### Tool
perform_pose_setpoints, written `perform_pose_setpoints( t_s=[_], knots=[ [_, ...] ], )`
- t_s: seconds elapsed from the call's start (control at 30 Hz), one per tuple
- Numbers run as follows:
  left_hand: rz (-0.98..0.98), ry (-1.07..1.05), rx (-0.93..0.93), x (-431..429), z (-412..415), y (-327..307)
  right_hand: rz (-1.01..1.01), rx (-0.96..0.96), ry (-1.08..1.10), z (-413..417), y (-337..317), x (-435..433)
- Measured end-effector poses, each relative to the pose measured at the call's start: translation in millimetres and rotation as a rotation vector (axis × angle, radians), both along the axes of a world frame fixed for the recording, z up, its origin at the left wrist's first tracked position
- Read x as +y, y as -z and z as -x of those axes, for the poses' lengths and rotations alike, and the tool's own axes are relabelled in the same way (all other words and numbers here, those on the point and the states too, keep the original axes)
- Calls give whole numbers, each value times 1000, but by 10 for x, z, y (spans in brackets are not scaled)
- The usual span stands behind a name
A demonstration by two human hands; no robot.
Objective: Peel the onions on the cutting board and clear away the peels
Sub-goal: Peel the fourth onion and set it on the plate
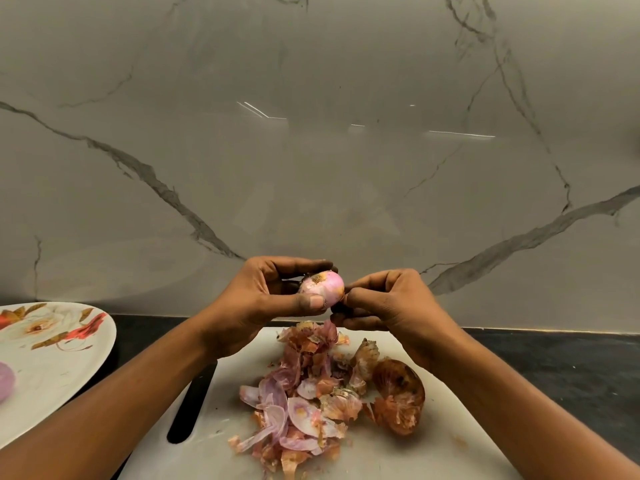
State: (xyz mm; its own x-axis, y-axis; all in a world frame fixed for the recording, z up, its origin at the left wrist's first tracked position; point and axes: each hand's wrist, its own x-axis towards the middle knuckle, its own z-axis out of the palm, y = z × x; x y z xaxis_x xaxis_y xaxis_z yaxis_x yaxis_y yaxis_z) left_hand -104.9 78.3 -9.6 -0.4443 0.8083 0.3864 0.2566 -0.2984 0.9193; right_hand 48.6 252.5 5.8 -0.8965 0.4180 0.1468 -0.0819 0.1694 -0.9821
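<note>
Onion [322,287] held up over cutting board [446,441].
Left grip [270,294] clasping it; right grip [388,306] pinching its side (whether skin is caught, unclear); peels [304,407] heaped below.

Left hand [266,292] raised, fingers curled, gripping; right hand [388,303] fingers pinching

A pink onion [321,288], mostly peeled, root end toward the camera, was held above the far edge of the white board [450,445]. Peels [304,403], pink and brown, lay heaped mid-board. Touching the heap's right side, a brown onion [398,396] lay unpeeled on its side.
</note>
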Motion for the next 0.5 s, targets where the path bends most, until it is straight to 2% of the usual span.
perform_pose_setpoints(
  t_s=[0.23,0.37,0.5],
  knots=[
    [7,-18,25,-13,13,1,107,-24,-83,-21,-52,-18],
    [30,-35,72,5,10,9,53,-49,-62,-16,-16,-5],
    [-3,-27,58,5,6,6,12,3,0,18,3,-15]
  ],
)
